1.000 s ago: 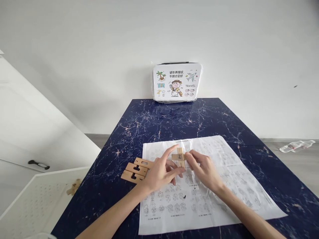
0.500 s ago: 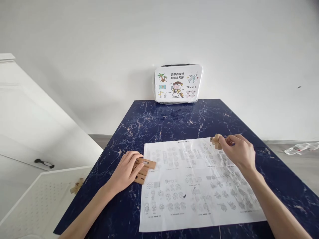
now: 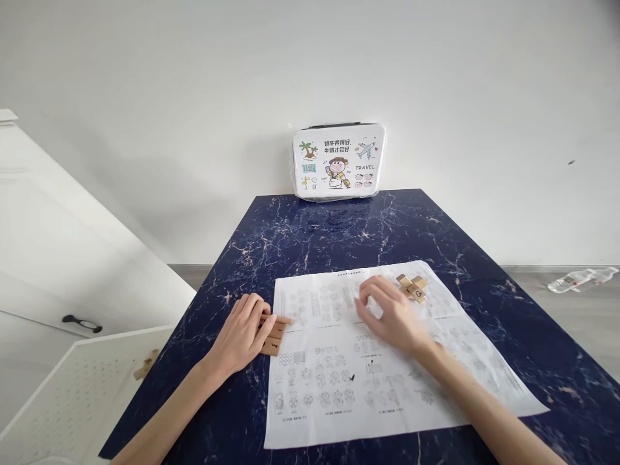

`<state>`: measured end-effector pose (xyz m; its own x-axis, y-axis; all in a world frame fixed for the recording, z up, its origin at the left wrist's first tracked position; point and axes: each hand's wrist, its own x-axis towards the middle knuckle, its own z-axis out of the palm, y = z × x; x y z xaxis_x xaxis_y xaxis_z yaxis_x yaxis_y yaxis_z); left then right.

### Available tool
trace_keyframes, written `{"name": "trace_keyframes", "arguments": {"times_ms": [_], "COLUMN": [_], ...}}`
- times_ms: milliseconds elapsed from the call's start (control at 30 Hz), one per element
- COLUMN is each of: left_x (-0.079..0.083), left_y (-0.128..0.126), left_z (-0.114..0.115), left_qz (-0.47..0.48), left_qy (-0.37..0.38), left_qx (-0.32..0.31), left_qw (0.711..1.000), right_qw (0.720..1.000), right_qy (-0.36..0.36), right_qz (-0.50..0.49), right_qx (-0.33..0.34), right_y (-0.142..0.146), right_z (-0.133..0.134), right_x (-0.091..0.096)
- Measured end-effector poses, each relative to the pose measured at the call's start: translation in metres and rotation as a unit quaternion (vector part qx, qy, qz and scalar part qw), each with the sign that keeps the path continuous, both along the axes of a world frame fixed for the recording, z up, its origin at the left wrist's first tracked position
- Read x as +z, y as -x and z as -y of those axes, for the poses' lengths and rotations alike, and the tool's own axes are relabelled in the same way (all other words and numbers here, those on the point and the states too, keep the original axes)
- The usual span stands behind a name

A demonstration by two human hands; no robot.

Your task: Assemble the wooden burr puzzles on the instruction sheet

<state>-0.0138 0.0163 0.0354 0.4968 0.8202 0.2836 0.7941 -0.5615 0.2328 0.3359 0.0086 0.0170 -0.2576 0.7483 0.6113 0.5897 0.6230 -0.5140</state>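
My left hand [image 3: 242, 332] is closed over flat wooden puzzle pieces at the left edge of the paper sheet. Its thumb and fingers grip the uppermost wooden piece [image 3: 283, 320], which is tipped on its edge. Flat wooden pieces with dark marks [image 3: 274, 339] lie just below it on the table. My right hand [image 3: 392, 316], blurred, hovers over the printed sheet [image 3: 334, 361]. Its fingers are curled but apart, with nothing visible between them. Right of that hand, a cross-shaped wooden assembly [image 3: 413, 288] rests on the sheet's upper right.
A white case with cartoon prints [image 3: 339, 161] stands against the wall at the far end of the blue marbled table [image 3: 314, 232]. To the left is a white perforated surface [image 3: 72, 394] bearing another wooden assembly [image 3: 145, 365]. A plastic bottle [image 3: 576, 280] lies at right.
My right hand has let go of the wooden cross, leaving it on the sheet, and moved left. In my left hand the top piece has been tilted up. The view has shifted slightly.
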Motion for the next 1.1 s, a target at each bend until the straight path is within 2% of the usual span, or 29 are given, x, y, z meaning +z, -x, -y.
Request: {"name": "trace_keyframes", "arguments": {"times_ms": [100, 200, 367, 533, 667, 800, 933, 1000, 1100], "left_x": [0.001, 0.000, -0.004, -0.004, -0.002, 0.003, 0.009, 0.010, 0.008], "left_y": [-0.002, -0.004, -0.003, -0.004, -0.014, -0.042, -0.093, -0.120, -0.149], "left_z": [0.000, 0.000, 0.005, 0.006, 0.002, -0.007, -0.015, -0.017, -0.015], "left_qz": [-0.014, -0.033, -0.041, 0.012, 0.056, 0.111, 0.177, 0.205, 0.239], "left_qy": [-0.017, -0.040, -0.074, -0.050, -0.026, 0.011, 0.055, 0.082, 0.132], "left_qx": [0.001, 0.001, 0.018, 0.046, 0.057, 0.066, 0.077, 0.071, 0.042], "left_qw": [1.000, 0.999, 0.996, 0.998, 0.996, 0.992, 0.980, 0.973, 0.961], "right_qw": [0.997, 0.995, 0.995, 0.994, 0.994, 0.988, 0.953, 0.940, 0.923], "right_qy": [0.049, 0.085, 0.101, 0.111, 0.112, 0.149, 0.262, 0.298, 0.346], "right_qz": [0.025, 0.013, -0.001, 0.004, 0.000, -0.016, -0.063, -0.081, -0.118], "right_qx": [0.056, 0.043, 0.018, 0.014, 0.011, 0.043, 0.139, 0.145, 0.116], "right_y": [0.014, 0.015, 0.011, 0.012, 0.012, 0.012, 0.018, 0.023, 0.027], "right_z": [0.005, 0.005, 0.003, 0.002, 0.002, 0.005, 0.012, 0.015, 0.016], "right_x": [-0.007, -0.013, -0.016, -0.018, -0.019, -0.013, -0.005, -0.003, -0.003]}}
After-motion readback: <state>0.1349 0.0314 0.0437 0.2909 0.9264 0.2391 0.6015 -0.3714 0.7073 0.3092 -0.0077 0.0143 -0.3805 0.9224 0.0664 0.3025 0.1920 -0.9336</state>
